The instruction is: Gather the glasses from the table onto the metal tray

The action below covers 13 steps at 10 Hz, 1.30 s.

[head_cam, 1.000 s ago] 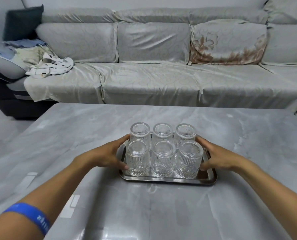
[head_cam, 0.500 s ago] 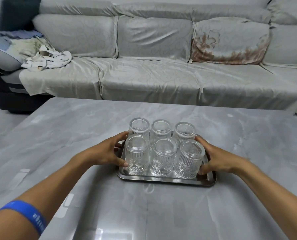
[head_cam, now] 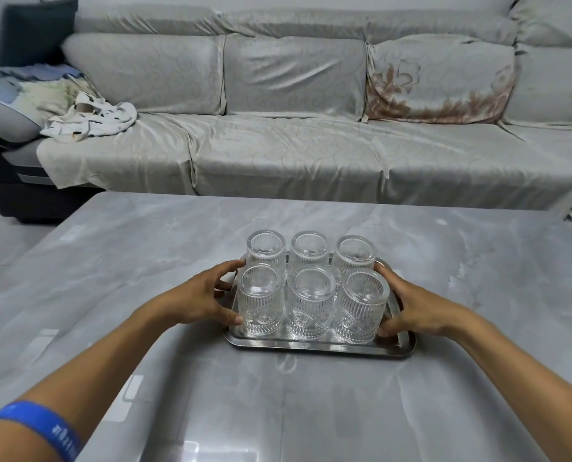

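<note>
Six ribbed glasses (head_cam: 311, 285) already packed on metal tray (head_cam: 318, 345). Left hand (head_cam: 198, 298) and right hand (head_cam: 418, 308) cupped open against outer glasses; squeeze rows gently together, imo, keep off tray's edges.

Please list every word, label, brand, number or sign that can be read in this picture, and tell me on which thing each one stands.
Blue wristband on the left forearm: it carries pale printed marks, but they are too blurred to read.
Glasses, metal tray, table, sofa: only patterns and reflections, no text.
So no text here can be quoted.
</note>
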Each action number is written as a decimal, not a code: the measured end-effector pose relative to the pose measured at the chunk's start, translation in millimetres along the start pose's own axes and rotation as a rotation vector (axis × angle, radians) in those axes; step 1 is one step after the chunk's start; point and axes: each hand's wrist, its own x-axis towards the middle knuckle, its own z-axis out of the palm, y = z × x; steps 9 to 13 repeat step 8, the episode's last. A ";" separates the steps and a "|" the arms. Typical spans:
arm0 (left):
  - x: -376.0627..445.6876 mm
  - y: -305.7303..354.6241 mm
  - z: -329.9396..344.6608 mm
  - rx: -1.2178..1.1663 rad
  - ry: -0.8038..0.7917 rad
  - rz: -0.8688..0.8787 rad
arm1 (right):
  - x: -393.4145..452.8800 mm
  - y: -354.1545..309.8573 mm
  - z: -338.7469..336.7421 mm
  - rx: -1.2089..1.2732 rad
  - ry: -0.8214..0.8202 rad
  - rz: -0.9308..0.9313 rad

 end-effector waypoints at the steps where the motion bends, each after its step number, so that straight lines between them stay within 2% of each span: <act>1: -7.6 0.4 9.0 -0.144 0.148 -0.102 | -8.7 4.2 7.9 0.012 0.201 0.089; 2: -18.7 -4.1 25.2 -0.175 0.370 -0.231 | -23.0 19.4 25.9 -0.076 0.564 0.362; 4: -31.6 2.5 41.6 -0.220 0.391 -0.288 | -36.1 24.7 36.2 0.186 0.579 0.376; 6: -32.4 3.3 42.9 -0.247 0.417 -0.289 | -38.1 24.2 38.8 0.131 0.590 0.352; 7: -34.6 6.5 46.0 -0.210 0.390 -0.292 | -39.5 22.2 39.3 0.100 0.575 0.342; 8: -42.9 17.0 42.4 -0.135 0.451 -0.265 | -43.8 14.9 35.0 0.068 0.581 0.315; 13: -42.9 17.0 42.4 -0.135 0.451 -0.265 | -43.8 14.9 35.0 0.068 0.581 0.315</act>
